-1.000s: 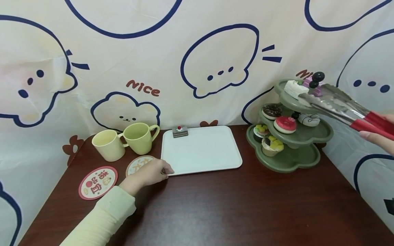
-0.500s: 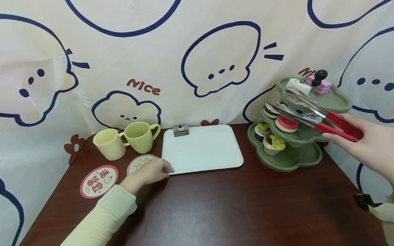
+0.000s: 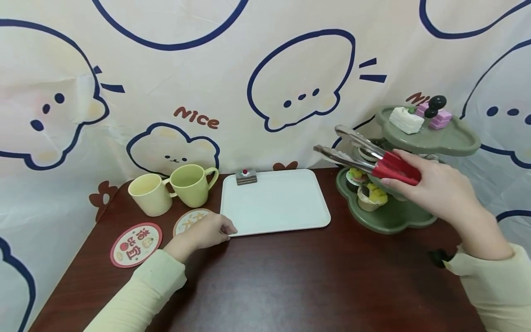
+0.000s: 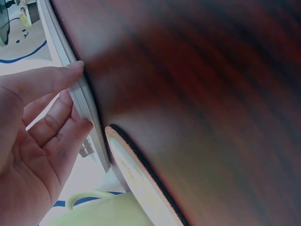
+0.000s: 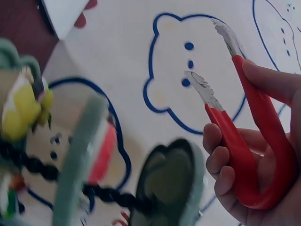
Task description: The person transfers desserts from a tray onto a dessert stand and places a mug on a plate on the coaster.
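Observation:
My left hand (image 3: 209, 230) holds the near left corner of a white tray (image 3: 282, 203), its thumb and fingers on the rim (image 4: 87, 101) in the left wrist view. A small chocolate cake slice with a red cherry (image 3: 246, 177) sits at the tray's back left. My right hand (image 3: 445, 189) grips red-handled metal food tongs (image 3: 396, 168) in front of a green tiered stand (image 3: 429, 142). The tongs' tips point left, spread apart, and nothing is between them in the right wrist view. The hand and tongs hide much of the stand's middle tier.
White cake (image 3: 406, 121) and purple cake (image 3: 439, 118) are on the stand's top tier; cupcakes (image 3: 371, 197) are on the bottom one. Two mugs (image 3: 191, 186) stand left of the tray. A red-rimmed coaster (image 3: 136, 245) and a second coaster (image 3: 186, 220) lie nearby. A patterned cloth (image 3: 232, 83) hangs behind.
My right hand has come in from the right edge and moved left and down with the tongs, away from the stand's top tier. My left hand stays at the tray corner.

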The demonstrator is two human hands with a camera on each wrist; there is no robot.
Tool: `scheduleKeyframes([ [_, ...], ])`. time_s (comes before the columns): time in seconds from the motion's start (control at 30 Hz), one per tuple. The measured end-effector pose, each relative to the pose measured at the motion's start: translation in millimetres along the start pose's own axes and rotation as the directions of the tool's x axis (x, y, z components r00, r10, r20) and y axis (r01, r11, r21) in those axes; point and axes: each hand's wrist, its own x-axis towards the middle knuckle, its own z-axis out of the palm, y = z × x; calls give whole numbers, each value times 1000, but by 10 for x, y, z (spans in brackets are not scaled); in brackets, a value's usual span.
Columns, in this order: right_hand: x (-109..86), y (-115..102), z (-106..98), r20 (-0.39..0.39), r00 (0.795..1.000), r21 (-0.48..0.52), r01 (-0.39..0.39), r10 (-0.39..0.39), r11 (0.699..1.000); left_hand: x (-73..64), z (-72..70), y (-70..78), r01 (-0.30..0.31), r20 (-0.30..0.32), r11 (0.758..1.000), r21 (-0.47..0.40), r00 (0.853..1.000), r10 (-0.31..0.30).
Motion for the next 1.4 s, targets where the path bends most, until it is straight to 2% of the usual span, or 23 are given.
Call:
scheduleKeyframes([
  [0.27,262,-250,378,18,996,76,89,-91,993,2,14,12,-5,-3,1000,9,1000,6],
  [0.57,601,-533,908,82,988,191,115,-132,975,-9,6,17,-6,-7,1000,-1,1000,6],
  [0.67,726,-604,1064,114,985,217,100,-127,971,-14,-6,21,-5,-15,1000,-8,1000,5],
  [0.8,859,-675,1258,143,982,207,89,-120,974,-15,-21,25,-19,-20,1000,-11,1000,19],
  [1.0,992,-787,1513,143,978,199,122,-152,972,-29,-39,9,-24,-25,1000,3,999,24],
  [1.23,1160,-943,1694,155,970,181,157,-186,971,-15,-9,-8,-13,-22,1000,-8,1000,12],
  [1.4,1244,-1092,1782,195,965,181,143,-178,973,-16,6,-3,-5,-16,1000,-12,1000,5],
])
